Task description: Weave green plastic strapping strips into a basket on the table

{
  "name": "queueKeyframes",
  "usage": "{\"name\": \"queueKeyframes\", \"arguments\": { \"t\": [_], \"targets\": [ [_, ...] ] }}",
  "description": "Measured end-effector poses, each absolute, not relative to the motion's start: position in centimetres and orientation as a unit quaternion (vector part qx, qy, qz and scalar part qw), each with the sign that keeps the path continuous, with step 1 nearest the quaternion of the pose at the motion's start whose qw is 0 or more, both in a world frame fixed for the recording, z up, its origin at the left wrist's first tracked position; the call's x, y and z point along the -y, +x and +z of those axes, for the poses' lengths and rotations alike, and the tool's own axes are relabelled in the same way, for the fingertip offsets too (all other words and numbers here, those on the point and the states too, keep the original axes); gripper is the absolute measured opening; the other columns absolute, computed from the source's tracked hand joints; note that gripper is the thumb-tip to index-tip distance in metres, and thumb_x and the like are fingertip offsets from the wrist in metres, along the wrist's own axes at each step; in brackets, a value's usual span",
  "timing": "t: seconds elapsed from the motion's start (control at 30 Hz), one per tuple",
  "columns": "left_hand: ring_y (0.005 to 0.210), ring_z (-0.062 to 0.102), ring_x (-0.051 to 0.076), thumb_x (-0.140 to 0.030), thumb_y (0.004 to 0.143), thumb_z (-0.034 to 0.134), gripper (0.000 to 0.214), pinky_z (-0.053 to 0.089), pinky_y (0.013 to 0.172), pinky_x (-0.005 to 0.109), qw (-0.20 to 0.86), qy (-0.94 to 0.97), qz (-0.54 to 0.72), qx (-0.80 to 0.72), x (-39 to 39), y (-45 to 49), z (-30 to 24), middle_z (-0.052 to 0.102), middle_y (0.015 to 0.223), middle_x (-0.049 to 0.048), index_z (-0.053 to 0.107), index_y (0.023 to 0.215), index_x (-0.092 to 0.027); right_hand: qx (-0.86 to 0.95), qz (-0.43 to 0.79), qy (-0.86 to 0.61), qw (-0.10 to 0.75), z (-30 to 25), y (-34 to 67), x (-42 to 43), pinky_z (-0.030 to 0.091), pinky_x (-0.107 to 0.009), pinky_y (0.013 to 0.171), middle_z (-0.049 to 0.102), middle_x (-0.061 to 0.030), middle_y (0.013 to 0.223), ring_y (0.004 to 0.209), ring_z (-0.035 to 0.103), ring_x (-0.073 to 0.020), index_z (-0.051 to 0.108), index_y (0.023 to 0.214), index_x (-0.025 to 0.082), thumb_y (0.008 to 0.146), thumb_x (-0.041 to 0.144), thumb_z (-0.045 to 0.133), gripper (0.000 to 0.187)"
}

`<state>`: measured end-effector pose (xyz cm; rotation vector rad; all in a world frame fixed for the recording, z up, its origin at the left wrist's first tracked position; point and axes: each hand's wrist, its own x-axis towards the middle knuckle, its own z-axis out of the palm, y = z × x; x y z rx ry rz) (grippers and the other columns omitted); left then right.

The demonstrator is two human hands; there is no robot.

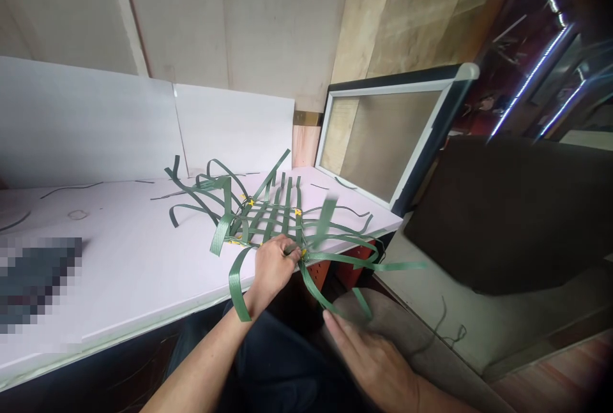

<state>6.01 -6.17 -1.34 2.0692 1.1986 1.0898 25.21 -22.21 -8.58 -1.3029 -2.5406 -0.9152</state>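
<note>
A loosely woven grid of flat green plastic strapping [271, 221] lies on the white table near its front edge, long strap ends curling out on all sides. Yellow ties [298, 212] mark its corners. At the near right corner, my left hand [275, 266] is closed, thumb and fingers pinching the weave beside a yellow tie. One green strap [313, 288] runs down from that corner to the fingertips of my right hand [366, 355]. Those fingers are pressed together at the strap, slightly blurred; the thumb is hidden. Another strap end curls over my left wrist.
The white table [143, 272] runs along a wall with white panels [234, 126]. A framed mesh screen [383, 138] leans at its right end. A pixelated dark object [36, 282] lies at left. Thin strap scraps lie along the back. A dark brown surface [507, 215] stands at right.
</note>
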Motion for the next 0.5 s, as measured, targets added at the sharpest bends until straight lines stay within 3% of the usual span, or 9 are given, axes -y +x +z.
{"name": "queueKeyframes", "arguments": {
  "t": [0.1,0.2,0.27,0.33,0.43,0.5],
  "targets": [
    [0.068,0.056,0.012,-0.02,0.079,0.056,0.016,0.035,0.063,0.023,0.268,0.757,0.401,-0.44,6.3,6.1,-1.2,0.065,0.074,-0.0017,0.064,0.065,-0.019,0.802,-0.349,-0.477,0.083,-8.2,27.4,21.1,0.053,-0.024,0.056,0.046,-0.0208,0.136,0.078,0.066,-0.0186,0.047,0.135,0.002,0.08,-0.007,0.029,0.058],
    [0.069,0.057,0.012,-0.018,0.078,0.055,0.016,0.035,0.063,0.024,0.265,0.759,0.397,-0.443,6.4,6.1,-1.0,0.065,0.073,-0.0013,0.064,0.065,-0.019,0.772,-0.313,-0.534,0.149,-7.9,27.5,19.6,0.054,-0.031,0.065,0.06,-0.0186,0.119,0.086,0.064,-0.0233,0.055,0.125,0.003,0.079,-0.005,0.028,0.054],
    [0.068,0.056,0.012,-0.017,0.078,0.054,0.017,0.035,0.063,0.024,0.256,0.764,0.391,-0.444,6.4,6.1,-1.0,0.066,0.074,-0.0009,0.063,0.065,-0.018,0.763,-0.192,-0.58,0.213,-7.7,26.2,18.8,0.053,-0.032,0.069,0.065,-0.0143,0.097,0.082,0.063,-0.0227,0.061,0.112,0.008,0.081,-0.002,0.027,0.046],
    [0.068,0.056,0.012,-0.016,0.079,0.052,0.018,0.035,0.063,0.024,0.252,0.772,0.388,-0.436,6.3,6.1,-1.1,0.065,0.074,-0.0006,0.063,0.065,-0.018,0.748,-0.016,-0.604,0.275,-7.1,24.3,18.1,0.051,-0.029,0.07,0.063,-0.0087,0.089,0.077,0.061,-0.0191,0.06,0.104,0.013,0.084,0.004,0.032,0.035],
    [0.069,0.055,0.012,-0.017,0.079,0.051,0.018,0.036,0.064,0.024,0.245,0.775,0.386,-0.436,6.2,6.1,-1.2,0.065,0.074,-0.0005,0.062,0.064,-0.018,0.733,0.208,-0.552,0.338,-5.7,21.1,17.6,0.047,-0.024,0.069,0.059,-0.0024,0.084,0.074,0.058,-0.0153,0.057,0.102,0.017,0.084,0.014,0.045,0.023],
    [0.069,0.055,0.012,-0.019,0.079,0.051,0.019,0.035,0.064,0.023,0.239,0.778,0.382,-0.438,6.2,6.1,-1.2,0.064,0.073,-0.0006,0.062,0.064,-0.018,0.713,0.31,-0.512,0.366,-5.0,19.6,17.5,0.043,-0.021,0.059,0.055,0.0016,0.074,0.061,0.052,-0.0122,0.054,0.105,0.018,0.088,0.02,0.045,0.019]
  ]
}}
